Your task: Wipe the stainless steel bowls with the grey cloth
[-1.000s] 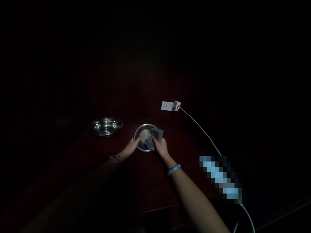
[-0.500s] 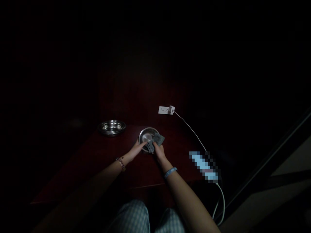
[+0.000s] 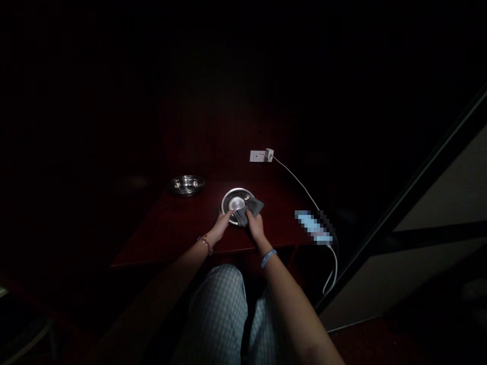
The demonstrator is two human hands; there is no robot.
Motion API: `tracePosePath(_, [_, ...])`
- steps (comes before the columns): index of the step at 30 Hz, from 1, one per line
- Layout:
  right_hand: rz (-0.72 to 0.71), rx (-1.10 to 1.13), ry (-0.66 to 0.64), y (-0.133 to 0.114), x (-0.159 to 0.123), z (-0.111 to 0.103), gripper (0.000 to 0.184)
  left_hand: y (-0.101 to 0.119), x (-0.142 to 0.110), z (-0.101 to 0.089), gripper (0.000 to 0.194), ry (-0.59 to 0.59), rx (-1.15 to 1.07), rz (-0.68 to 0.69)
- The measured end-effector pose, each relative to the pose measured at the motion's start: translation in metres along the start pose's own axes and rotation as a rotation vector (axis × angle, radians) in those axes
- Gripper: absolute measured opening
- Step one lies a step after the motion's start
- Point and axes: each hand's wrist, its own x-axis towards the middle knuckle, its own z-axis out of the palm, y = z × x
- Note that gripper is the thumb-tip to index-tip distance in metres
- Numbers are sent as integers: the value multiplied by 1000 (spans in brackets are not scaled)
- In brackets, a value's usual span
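A small steel bowl (image 3: pixel 236 198) rests on a dark red table (image 3: pixel 171 228) in a very dim room. My left hand (image 3: pixel 221 223) grips the bowl's near left rim. My right hand (image 3: pixel 254 224) is closed on a grey cloth (image 3: pixel 250 209) that lies over the bowl's near right rim. Both forearms reach forward; the left wrist wears a bead bracelet and the right a blue band.
A second steel bowl (image 3: pixel 186 184) stands at the back left. A white power strip (image 3: pixel 261 155) lies behind, its white cable (image 3: pixel 300 185) running right and down past a blurred-out lit patch (image 3: pixel 314 227). The table's near edge is above my checked trousers (image 3: pixel 220 314). A dark frame slants at right.
The view has pulled back and tilted down, so my lap and the table edge show. Both hands stay on the bowl and cloth; the cloth has shifted slightly over the rim.
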Motion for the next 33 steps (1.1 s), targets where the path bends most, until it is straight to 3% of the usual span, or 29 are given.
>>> tracePosePath(4, [-13, -7, 25, -2, 1, 2, 33, 8, -7, 4, 41, 62, -23, 46])
tracePosePath(10, [-36, -72, 59, -9, -9, 0, 30, 8, -22, 2, 35, 81, 93, 114])
tracePosePath(16, [-55, -1, -36, -17, -22, -2, 32, 9, -30, -3, 27, 129, 156, 148])
tracePosePath(21, [-55, 12, -42, -20, -24, -3, 31, 11, -29, -1, 24, 135, 125, 118])
tracePosePath(27, [-60, 0, -17, -17, -22, -3, 32, 11, -30, 2, 30, 57, 61, 139])
tracePosePath(33, [-12, -120, 213, -18, -22, -2, 32, 7, -30, 5, 35, -104, 115, 182])
